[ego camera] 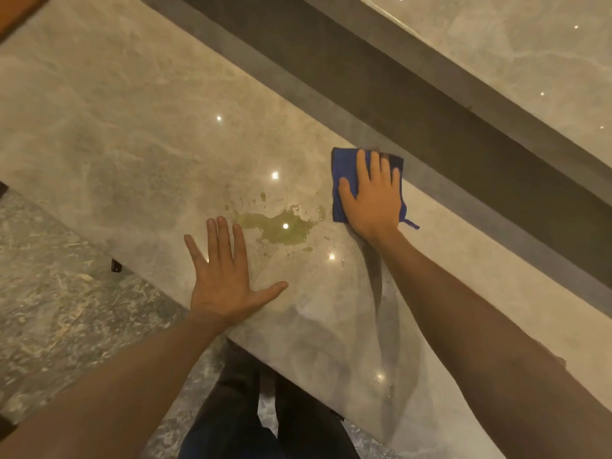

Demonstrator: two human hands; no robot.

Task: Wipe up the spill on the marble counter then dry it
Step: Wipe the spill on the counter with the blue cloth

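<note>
A yellowish-green spill (281,226) spreads over the beige marble counter (132,134), with small droplets scattered around it. My right hand (372,197) lies flat on a folded blue cloth (342,167), pressing it to the counter just right of the spill. The cloth's far edge reaches the counter's back edge. My left hand (225,276) rests flat on the marble with its fingers spread, just left of and nearer than the spill, holding nothing.
A dark grey step (414,104) runs diagonally behind the counter, with a second marble surface (530,61) above it. The counter's near edge drops to a mottled grey floor (49,309). My dark trousers (248,409) show below the edge.
</note>
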